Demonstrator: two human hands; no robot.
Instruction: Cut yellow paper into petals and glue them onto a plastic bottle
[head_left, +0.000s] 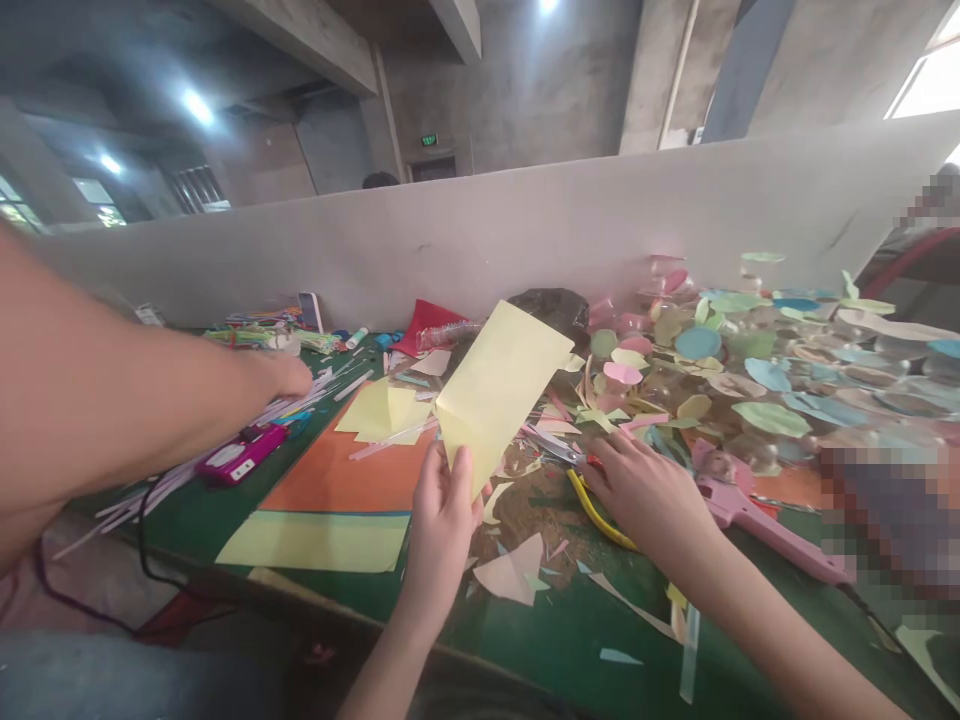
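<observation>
My left hand (450, 490) pinches a folded sheet of pale yellow paper (506, 375) by its lower end and holds it up over the table. At the right, my right hand (637, 480) is on a pair of scissors (604, 515) lying among the scraps. Its fingers curl over the red and yellow handles and partly hide them, while the metal blades point left. Paper offcuts (514, 570) lie between my hands. A pink glue gun (780, 535) rests just right of my right hand.
Another person's arm (150, 400) reaches in from the left over thin strips and a magenta power strip (244, 455). Orange sheets (322, 465) and yellow paper (315, 540) lie left of centre. Many clear cups with coloured paper pieces (697, 343) crowd the right, before a white partition (375, 240).
</observation>
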